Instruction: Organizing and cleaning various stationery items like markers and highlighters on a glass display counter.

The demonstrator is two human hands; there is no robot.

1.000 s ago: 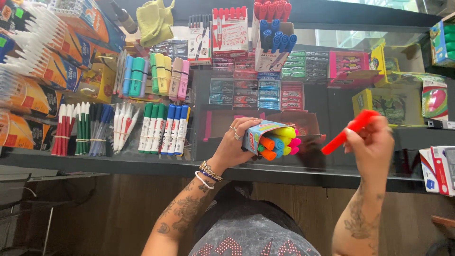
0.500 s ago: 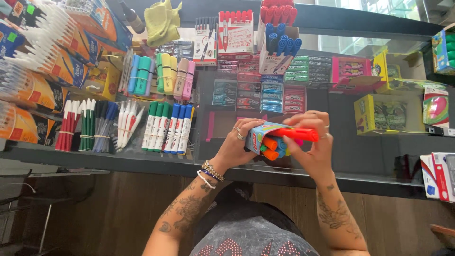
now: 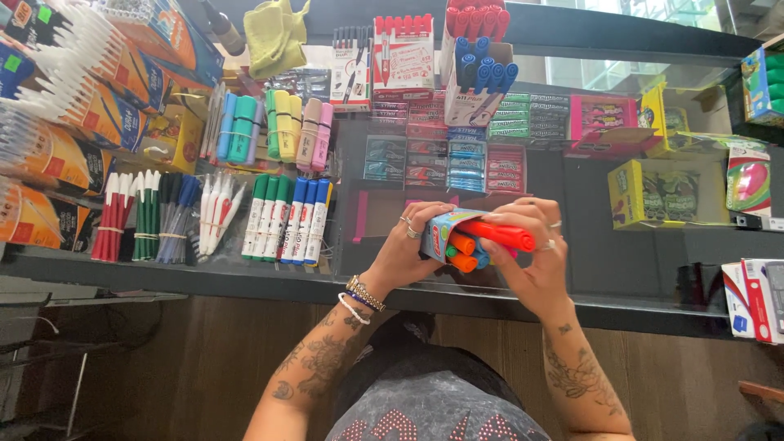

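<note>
Red marker (image 3: pixel 500 236) at marker box (image 3: pixel 443 234) mouth

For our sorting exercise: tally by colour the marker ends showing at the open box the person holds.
Red marker: 1, in the right hand
Orange markers: 2
Green marker: 1
Blue marker: 1
Total: 5, at the box in the left hand

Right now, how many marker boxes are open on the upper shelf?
2: a box of red markers at top centre, and a box of blue markers just below it. Others may be hidden.
</note>
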